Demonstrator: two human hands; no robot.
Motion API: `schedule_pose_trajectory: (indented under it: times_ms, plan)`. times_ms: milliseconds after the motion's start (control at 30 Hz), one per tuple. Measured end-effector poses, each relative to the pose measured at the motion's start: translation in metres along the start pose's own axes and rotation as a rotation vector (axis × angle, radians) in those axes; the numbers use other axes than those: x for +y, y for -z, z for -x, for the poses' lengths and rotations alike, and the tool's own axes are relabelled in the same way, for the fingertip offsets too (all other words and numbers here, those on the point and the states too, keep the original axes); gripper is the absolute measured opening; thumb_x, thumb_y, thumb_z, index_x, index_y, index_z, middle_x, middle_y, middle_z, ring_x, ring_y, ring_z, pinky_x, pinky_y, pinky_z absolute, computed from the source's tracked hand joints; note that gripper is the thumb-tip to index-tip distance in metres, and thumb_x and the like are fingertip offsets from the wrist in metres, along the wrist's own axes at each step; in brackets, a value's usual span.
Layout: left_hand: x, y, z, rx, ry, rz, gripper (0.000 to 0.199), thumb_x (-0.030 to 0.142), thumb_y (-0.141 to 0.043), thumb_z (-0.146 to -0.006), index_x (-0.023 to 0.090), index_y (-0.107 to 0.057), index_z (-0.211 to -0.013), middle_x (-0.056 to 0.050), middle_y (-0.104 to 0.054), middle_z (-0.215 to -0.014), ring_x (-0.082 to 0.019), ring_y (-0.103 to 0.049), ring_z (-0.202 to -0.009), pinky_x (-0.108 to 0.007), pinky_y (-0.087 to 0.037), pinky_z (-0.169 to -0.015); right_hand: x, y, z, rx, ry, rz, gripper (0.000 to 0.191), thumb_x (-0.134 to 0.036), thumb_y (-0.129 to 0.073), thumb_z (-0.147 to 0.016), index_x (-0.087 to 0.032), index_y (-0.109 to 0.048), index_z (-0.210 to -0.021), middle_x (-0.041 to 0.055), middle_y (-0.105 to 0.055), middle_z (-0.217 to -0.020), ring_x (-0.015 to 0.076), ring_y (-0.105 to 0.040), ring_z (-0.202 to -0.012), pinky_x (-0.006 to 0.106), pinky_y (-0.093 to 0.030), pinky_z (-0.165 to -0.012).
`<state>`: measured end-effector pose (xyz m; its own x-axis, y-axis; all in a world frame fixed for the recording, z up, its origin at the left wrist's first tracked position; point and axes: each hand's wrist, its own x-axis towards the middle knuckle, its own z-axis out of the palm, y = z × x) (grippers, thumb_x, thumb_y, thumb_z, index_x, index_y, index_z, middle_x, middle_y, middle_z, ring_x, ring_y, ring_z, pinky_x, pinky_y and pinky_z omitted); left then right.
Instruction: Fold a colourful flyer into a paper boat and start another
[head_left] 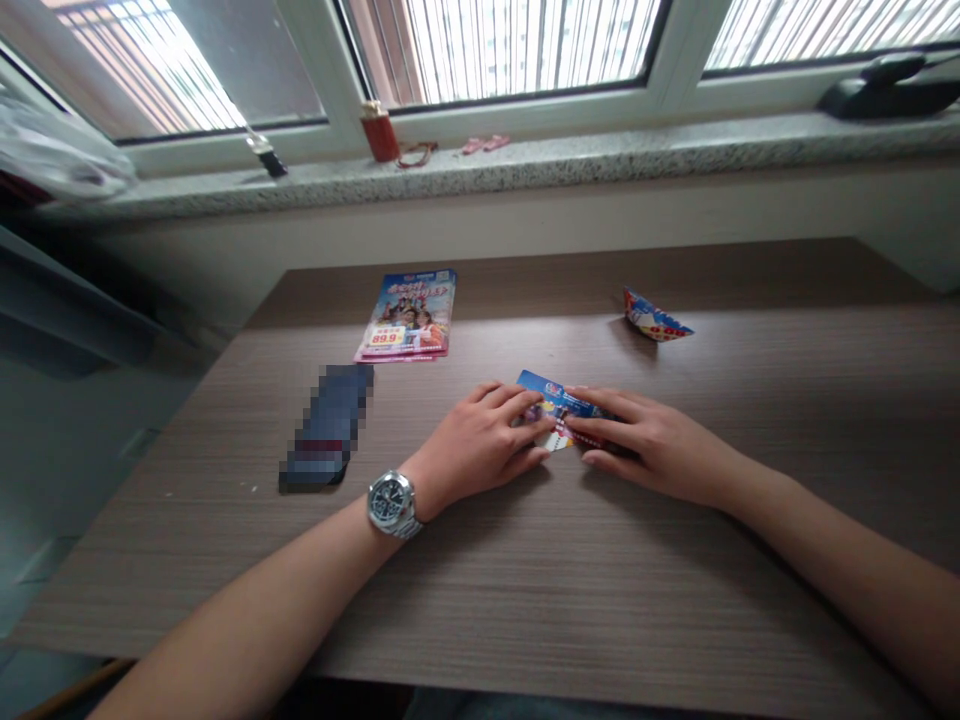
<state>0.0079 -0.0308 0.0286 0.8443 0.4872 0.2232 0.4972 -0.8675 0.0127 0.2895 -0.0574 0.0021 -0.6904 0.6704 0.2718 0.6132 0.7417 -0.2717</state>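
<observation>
A folded, colourful printed flyer lies on the wooden table between my two hands, partly hidden under my fingers. My left hand, with a silver watch on its wrist, rests over the flyer's left part, fingers stretched out and slightly curved. From the other side, my right hand lays its extended fingers flat across the flyer's right part. Both thumbs are on the near side, by the paper's lower edge. Beyond my right hand stands a folded paper boat with a similar print.
A stack of flyers lies at the back left of the table. Nearer to me is a dark, pixelated phone-like object. On the stone windowsill are a red lighter-like item and a black object.
</observation>
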Motion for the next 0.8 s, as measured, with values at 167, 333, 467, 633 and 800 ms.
schedule_pose_trajectory:
  times_ms: [167,333,467,633,800]
  plan:
    - [0.003,0.0,-0.001,0.016,0.05,-0.017,0.039,0.043,-0.048,-0.103,0.024,-0.062,-0.134,-0.011,-0.059,-0.137,-0.026,-0.056,-0.127,-0.043,-0.045,-0.107,-0.002,-0.001,0.001,-0.025,0.0,-0.028,0.042,-0.032,-0.058,-0.098,-0.024,-0.06,-0.139,0.0118,-0.051,-0.154,0.0301,-0.053,-0.136,0.047,-0.049,-0.111]
    - [-0.003,-0.006,0.0,0.008,0.087,-0.008,0.043,0.045,-0.046,-0.104,0.023,-0.059,-0.138,-0.011,-0.059,-0.139,-0.027,-0.055,-0.129,-0.045,-0.042,-0.111,-0.008,0.004,-0.004,-0.01,0.013,-0.005,0.043,-0.032,-0.057,-0.099,-0.023,-0.058,-0.141,0.0096,-0.063,-0.142,0.028,-0.06,-0.129,0.047,-0.05,-0.11]
    - [-0.008,-0.011,0.0,-0.008,0.055,0.049,0.045,0.044,-0.046,-0.104,0.023,-0.055,-0.142,-0.009,-0.057,-0.145,-0.024,-0.051,-0.136,-0.045,-0.034,-0.12,-0.009,0.001,-0.006,0.03,-0.002,0.003,0.045,-0.033,-0.058,-0.098,-0.023,-0.057,-0.142,0.0115,-0.063,-0.141,0.0284,-0.061,-0.127,0.047,-0.051,-0.108]
    - [-0.009,-0.014,0.001,-0.014,0.056,0.075,0.046,0.044,-0.045,-0.105,0.021,-0.052,-0.144,-0.009,-0.054,-0.149,-0.024,-0.048,-0.14,-0.045,-0.032,-0.122,-0.009,-0.008,-0.006,-0.006,-0.015,0.002,0.048,-0.036,-0.057,-0.099,-0.021,-0.055,-0.144,0.0162,-0.051,-0.152,0.032,-0.049,-0.14,0.051,-0.045,-0.113]
    - [-0.006,-0.009,0.002,-0.008,0.034,0.053,0.044,0.043,-0.046,-0.104,0.021,-0.056,-0.141,-0.012,-0.054,-0.148,-0.027,-0.051,-0.136,-0.046,-0.04,-0.117,-0.011,-0.008,-0.007,-0.011,-0.04,-0.002,0.047,-0.034,-0.057,-0.099,-0.024,-0.055,-0.145,0.0152,-0.049,-0.154,0.0325,-0.05,-0.139,0.051,-0.046,-0.112]
